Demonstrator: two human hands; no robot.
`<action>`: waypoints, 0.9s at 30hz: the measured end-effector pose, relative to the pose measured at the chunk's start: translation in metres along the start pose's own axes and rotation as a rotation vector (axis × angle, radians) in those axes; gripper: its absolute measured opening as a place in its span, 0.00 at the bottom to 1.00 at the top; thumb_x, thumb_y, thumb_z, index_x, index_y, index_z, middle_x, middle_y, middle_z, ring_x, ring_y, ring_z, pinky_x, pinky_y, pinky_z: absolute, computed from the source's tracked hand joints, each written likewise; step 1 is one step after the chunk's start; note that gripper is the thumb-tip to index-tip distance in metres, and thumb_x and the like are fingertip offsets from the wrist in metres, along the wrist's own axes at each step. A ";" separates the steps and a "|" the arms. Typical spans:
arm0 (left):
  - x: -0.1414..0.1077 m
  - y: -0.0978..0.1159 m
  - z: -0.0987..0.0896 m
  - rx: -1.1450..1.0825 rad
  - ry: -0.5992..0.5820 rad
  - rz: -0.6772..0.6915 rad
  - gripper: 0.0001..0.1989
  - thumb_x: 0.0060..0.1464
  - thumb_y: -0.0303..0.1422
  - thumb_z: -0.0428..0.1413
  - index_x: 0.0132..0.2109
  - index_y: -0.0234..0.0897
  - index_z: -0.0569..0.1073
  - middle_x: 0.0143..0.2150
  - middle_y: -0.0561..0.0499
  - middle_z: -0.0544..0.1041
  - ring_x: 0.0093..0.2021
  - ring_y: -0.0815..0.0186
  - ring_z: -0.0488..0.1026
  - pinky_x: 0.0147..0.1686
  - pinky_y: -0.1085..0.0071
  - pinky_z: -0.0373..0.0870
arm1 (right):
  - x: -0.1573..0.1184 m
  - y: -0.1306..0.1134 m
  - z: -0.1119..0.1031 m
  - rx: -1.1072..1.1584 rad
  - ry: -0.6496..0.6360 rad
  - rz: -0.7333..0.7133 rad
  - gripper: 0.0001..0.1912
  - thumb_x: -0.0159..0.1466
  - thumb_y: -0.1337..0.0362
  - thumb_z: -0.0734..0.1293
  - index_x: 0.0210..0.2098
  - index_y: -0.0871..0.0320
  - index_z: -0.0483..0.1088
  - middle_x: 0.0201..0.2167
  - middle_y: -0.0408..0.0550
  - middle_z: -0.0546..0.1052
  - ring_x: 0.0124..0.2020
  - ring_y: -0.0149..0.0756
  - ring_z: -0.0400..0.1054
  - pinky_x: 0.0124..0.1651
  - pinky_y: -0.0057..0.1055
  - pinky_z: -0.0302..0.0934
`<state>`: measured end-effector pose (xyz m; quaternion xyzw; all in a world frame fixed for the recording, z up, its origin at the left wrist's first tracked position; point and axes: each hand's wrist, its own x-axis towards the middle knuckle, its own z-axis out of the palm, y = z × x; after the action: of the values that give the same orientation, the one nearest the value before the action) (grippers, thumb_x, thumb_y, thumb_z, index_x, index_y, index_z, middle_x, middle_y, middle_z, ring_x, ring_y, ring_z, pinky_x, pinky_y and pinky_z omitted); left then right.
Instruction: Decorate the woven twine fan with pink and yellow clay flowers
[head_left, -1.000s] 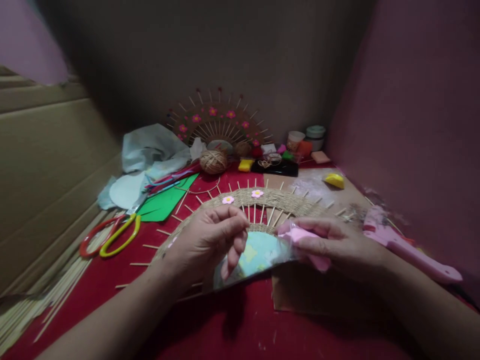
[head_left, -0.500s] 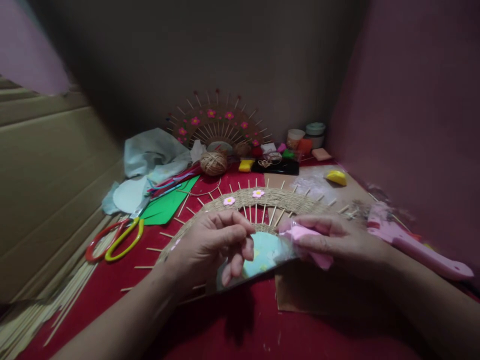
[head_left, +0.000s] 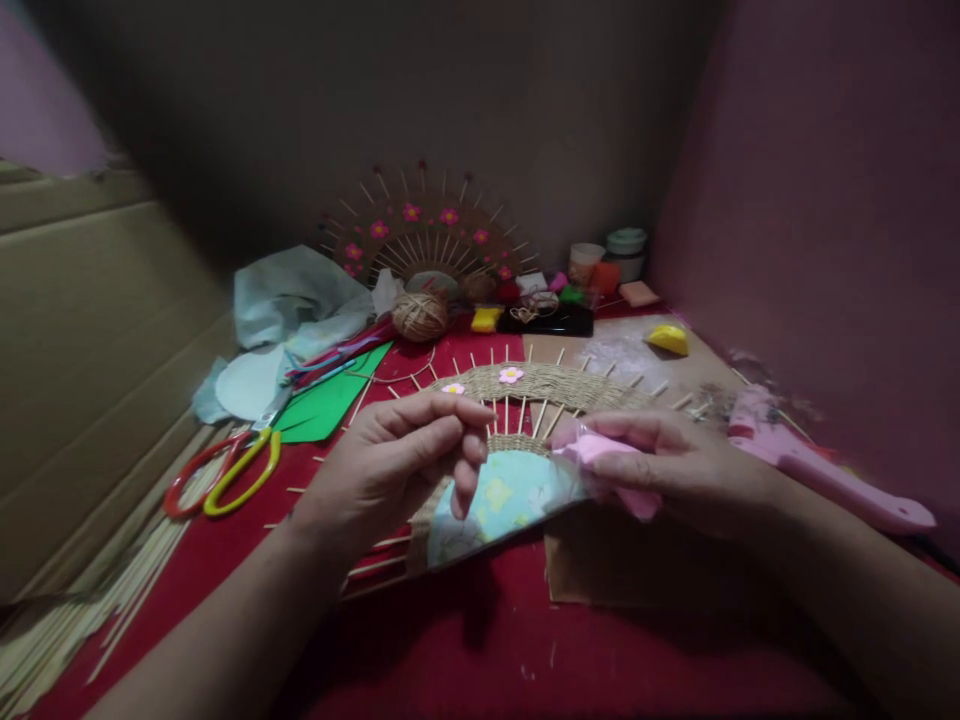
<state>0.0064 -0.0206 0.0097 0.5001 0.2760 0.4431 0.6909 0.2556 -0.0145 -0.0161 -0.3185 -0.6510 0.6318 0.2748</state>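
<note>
A half-round fan of wooden sticks woven with jute twine [head_left: 540, 385] lies on the red cloth, with a pale blue flowered paper half-disc [head_left: 499, 500] at its centre and two small pink flowers [head_left: 511, 375] on the woven band. My left hand [head_left: 397, 465] hovers over the fan's left side, thumb and forefinger pinched together; whether something tiny sits between them I cannot tell. My right hand [head_left: 667, 465] rests at the fan's right side, holding a lump of pink clay in clear wrap [head_left: 607, 455].
Red and yellow scissors [head_left: 225, 470] and green foam sheet [head_left: 330, 400] lie at left, loose sticks [head_left: 90, 610] at the lower left. A pink glue gun [head_left: 817, 470] lies at right. A finished fan [head_left: 424, 235], twine ball [head_left: 420, 315], clay pieces and cups stand at the back.
The view shifted slightly. My left hand lifted a little and drew left, uncovering more of the blue paper disc. My right hand keeps the pink clay in the same place.
</note>
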 end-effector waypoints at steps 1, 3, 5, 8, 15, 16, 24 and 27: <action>-0.001 0.002 0.000 0.004 -0.004 0.002 0.07 0.54 0.25 0.57 0.41 0.32 0.78 0.30 0.51 0.78 0.25 0.72 0.75 0.22 0.78 0.75 | 0.000 0.000 0.000 0.007 0.001 0.000 0.13 0.63 0.57 0.65 0.30 0.61 0.67 0.19 0.38 0.64 0.19 0.21 0.52 0.21 0.24 0.40; -0.002 0.007 0.000 0.023 -0.005 0.016 0.07 0.54 0.24 0.57 0.41 0.33 0.77 0.32 0.49 0.78 0.26 0.70 0.75 0.21 0.78 0.75 | -0.001 -0.001 0.002 0.020 0.019 0.009 0.12 0.63 0.58 0.65 0.30 0.61 0.67 0.19 0.38 0.63 0.19 0.21 0.52 0.21 0.24 0.40; -0.003 0.011 -0.002 0.057 0.012 0.047 0.05 0.53 0.25 0.57 0.37 0.33 0.77 0.30 0.50 0.78 0.23 0.70 0.74 0.18 0.78 0.74 | -0.001 -0.002 0.002 0.015 0.025 0.012 0.11 0.63 0.58 0.65 0.30 0.61 0.67 0.19 0.38 0.63 0.19 0.21 0.51 0.21 0.25 0.40; -0.003 0.014 -0.006 0.086 0.062 0.144 0.01 0.49 0.26 0.61 0.31 0.34 0.76 0.24 0.54 0.75 0.18 0.74 0.69 0.14 0.79 0.69 | -0.003 -0.006 0.002 -0.020 0.000 0.015 0.12 0.64 0.59 0.64 0.29 0.61 0.68 0.19 0.37 0.62 0.20 0.22 0.52 0.22 0.25 0.41; -0.003 0.017 -0.011 0.156 0.052 0.288 0.04 0.49 0.25 0.60 0.34 0.35 0.79 0.25 0.54 0.73 0.22 0.74 0.70 0.20 0.78 0.70 | -0.003 -0.008 0.002 -0.046 0.005 0.076 0.11 0.62 0.58 0.66 0.29 0.59 0.68 0.19 0.39 0.63 0.20 0.24 0.54 0.23 0.26 0.43; -0.003 0.017 -0.010 0.150 0.049 0.285 0.06 0.51 0.24 0.58 0.36 0.35 0.79 0.27 0.53 0.74 0.24 0.74 0.71 0.22 0.79 0.71 | -0.003 -0.007 0.003 -0.038 0.026 0.076 0.11 0.62 0.57 0.66 0.29 0.59 0.68 0.19 0.39 0.64 0.19 0.24 0.53 0.23 0.26 0.43; -0.005 0.012 -0.001 0.184 -0.053 0.072 0.08 0.59 0.29 0.53 0.41 0.33 0.76 0.30 0.49 0.77 0.25 0.67 0.76 0.20 0.73 0.74 | -0.004 -0.002 0.001 -0.087 0.045 0.041 0.12 0.64 0.58 0.65 0.27 0.58 0.68 0.17 0.38 0.65 0.19 0.23 0.54 0.22 0.25 0.43; -0.006 0.009 0.000 0.317 0.024 0.061 0.04 0.56 0.30 0.56 0.35 0.34 0.76 0.25 0.52 0.74 0.21 0.72 0.71 0.18 0.77 0.69 | -0.004 -0.003 0.000 -0.085 0.038 0.031 0.12 0.64 0.59 0.65 0.27 0.59 0.68 0.17 0.38 0.64 0.19 0.22 0.54 0.22 0.24 0.43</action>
<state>0.0004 -0.0252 0.0173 0.6056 0.3352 0.4207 0.5864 0.2577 -0.0174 -0.0128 -0.3518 -0.6671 0.6015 0.2635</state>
